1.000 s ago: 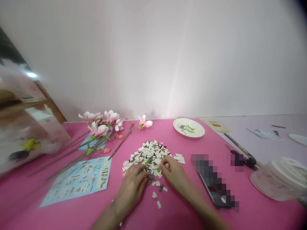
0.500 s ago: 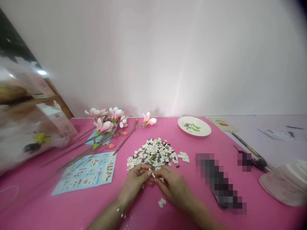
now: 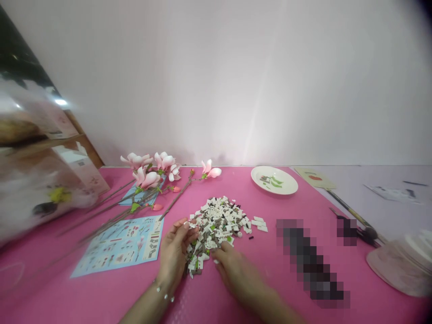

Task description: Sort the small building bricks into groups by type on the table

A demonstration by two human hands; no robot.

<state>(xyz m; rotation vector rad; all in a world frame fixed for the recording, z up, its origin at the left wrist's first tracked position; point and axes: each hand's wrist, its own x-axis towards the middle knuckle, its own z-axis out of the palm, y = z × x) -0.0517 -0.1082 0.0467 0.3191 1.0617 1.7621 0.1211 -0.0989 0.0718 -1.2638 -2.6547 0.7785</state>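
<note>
A heap of small white, brown and green building pieces (image 3: pixel 219 218) lies on the pink table mat (image 3: pixel 101 292). My left hand (image 3: pixel 175 252) rests at the heap's left edge, fingers apart and curved against the pieces. My right hand (image 3: pixel 232 270) lies flat on the mat at the heap's near edge, fingers stretched toward the pieces. Neither hand visibly holds a piece. A strip of pieces (image 3: pixel 197 258) sits between the two hands.
Pink built flower stems (image 3: pixel 148 180) and a blue instruction sheet (image 3: pixel 121 243) lie to the left. A white plate (image 3: pixel 274 180) with green pieces stands behind. A blurred dark object (image 3: pixel 312 261), a brush (image 3: pixel 351 213) and a clear bag (image 3: pixel 398 265) lie right. A box (image 3: pixel 40 166) stands far left.
Both hands were pinched together just in front of the heap. They have parted: the left now cups the heap's left side, the right lies flat below, and loose pieces are drawn together.
</note>
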